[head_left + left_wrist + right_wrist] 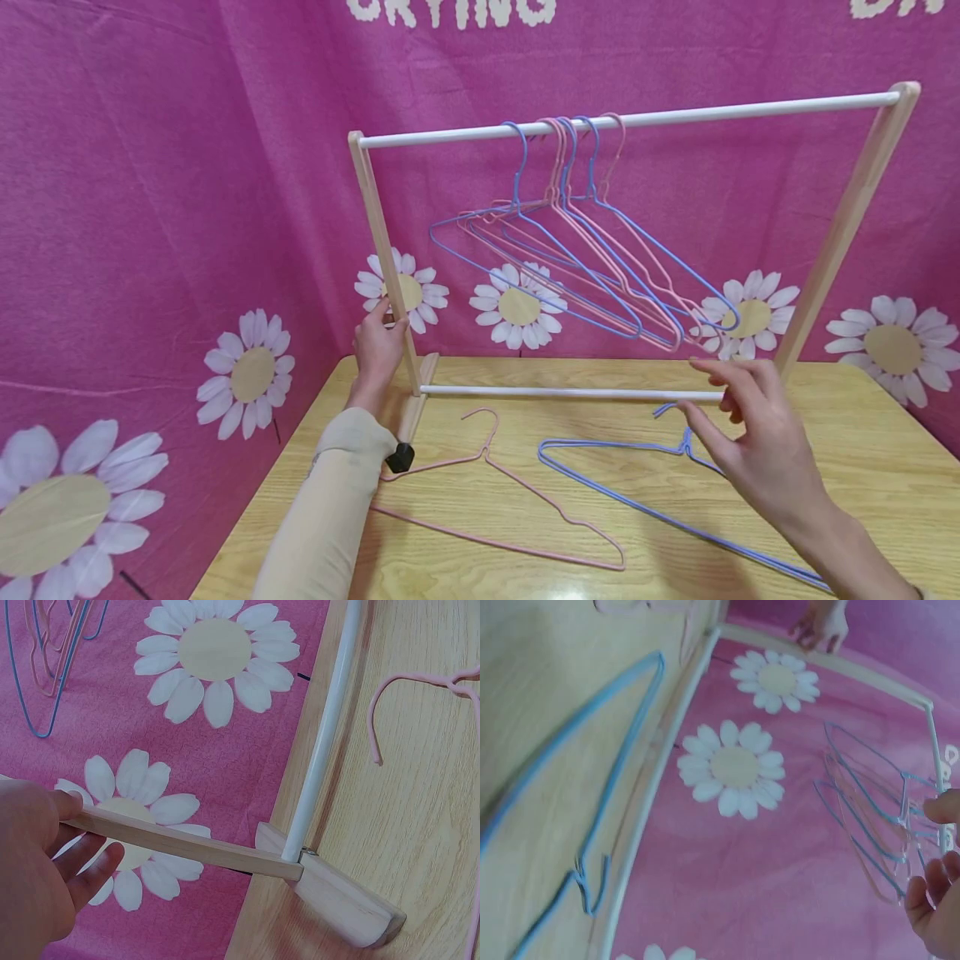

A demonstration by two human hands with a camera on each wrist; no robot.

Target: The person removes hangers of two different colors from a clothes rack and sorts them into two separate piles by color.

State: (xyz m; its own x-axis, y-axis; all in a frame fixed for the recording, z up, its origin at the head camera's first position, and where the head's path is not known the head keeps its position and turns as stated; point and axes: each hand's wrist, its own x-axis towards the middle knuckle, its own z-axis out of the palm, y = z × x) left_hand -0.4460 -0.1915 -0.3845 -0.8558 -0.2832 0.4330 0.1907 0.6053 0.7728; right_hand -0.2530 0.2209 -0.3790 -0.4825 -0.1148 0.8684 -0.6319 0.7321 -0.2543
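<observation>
Two hangers (525,500) flat, five hanging (577,250)

The head camera looks forward and down from above the pale wooden table (862,467), taking in the whole wooden-framed clothes rack with white rods (630,121) against the pink daisy-printed cloth (150,208). The left wrist camera sits close beside the left hand (34,862), facing along the rack's wooden upright (180,844) toward its foot; both views share that post and the lower white rod (322,742). The right wrist camera, blurred, looks across the table edge toward the backdrop, sharing the thin blue wire hanger (577,795) lying on the table and the cluster of hanging pink and blue wire hangers (870,817).
</observation>
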